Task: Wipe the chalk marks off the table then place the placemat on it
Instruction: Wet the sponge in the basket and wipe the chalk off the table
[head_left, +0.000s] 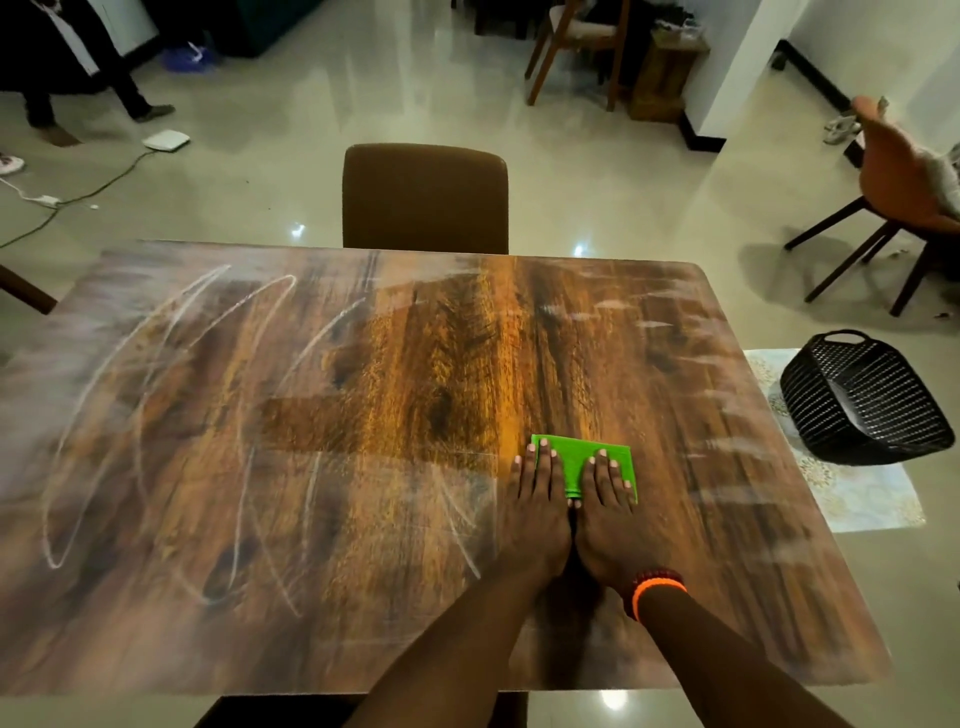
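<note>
From the head view, your left hand (537, 499) and right hand (610, 506) lie side by side, thumbs touching, on a folded green cloth (576, 457) on the right half of the wooden table (363, 623). The fingers of both hands are straight and flat, pressing down on the cloth rather than curling round it; your right wrist carries an orange bracelet (657, 592). White chalk marks (156, 415) loop in long strokes over the left half of the tabletop and run on just left of your hands, while a darker band in the middle and the strip beyond the cloth look wiped; the right side shows only faint smears. The placemat (862, 493), pale and patterned, lies on the floor just beside the table's right edge, with a black woven basket (862, 400) resting tilted on its far part. A brown chair (425, 200) stands at the far side of the table.
</note>
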